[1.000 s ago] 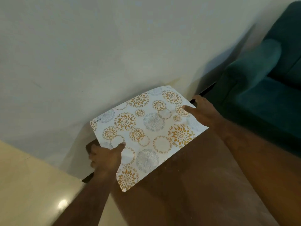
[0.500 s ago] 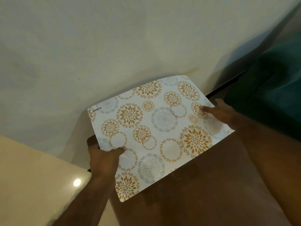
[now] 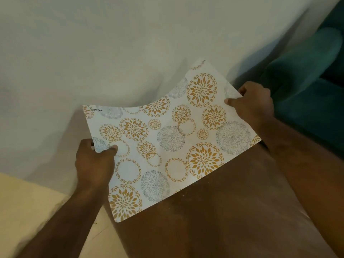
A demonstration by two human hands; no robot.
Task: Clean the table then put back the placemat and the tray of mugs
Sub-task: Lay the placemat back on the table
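Note:
A white placemat [image 3: 167,144] printed with orange and grey flower circles hangs in the air above the far end of the brown wooden table [image 3: 214,220]. My left hand [image 3: 95,162] pinches its left edge, thumb on top. My right hand [image 3: 255,103] grips its far right edge and holds that side higher, so the mat bends upward there. The mat's near corner overlaps the table's left edge. No tray and no mugs are in view.
A pale wall [image 3: 111,53] stands right behind the table. A teal sofa [image 3: 305,71] sits to the right. Cream floor tiles [image 3: 28,211] show at the lower left. The tabletop carries faint light smudges.
Both hands have lifted the placemat up and toward me, away from the wall. The right side has risen and curled, and the mat now looks larger in view.

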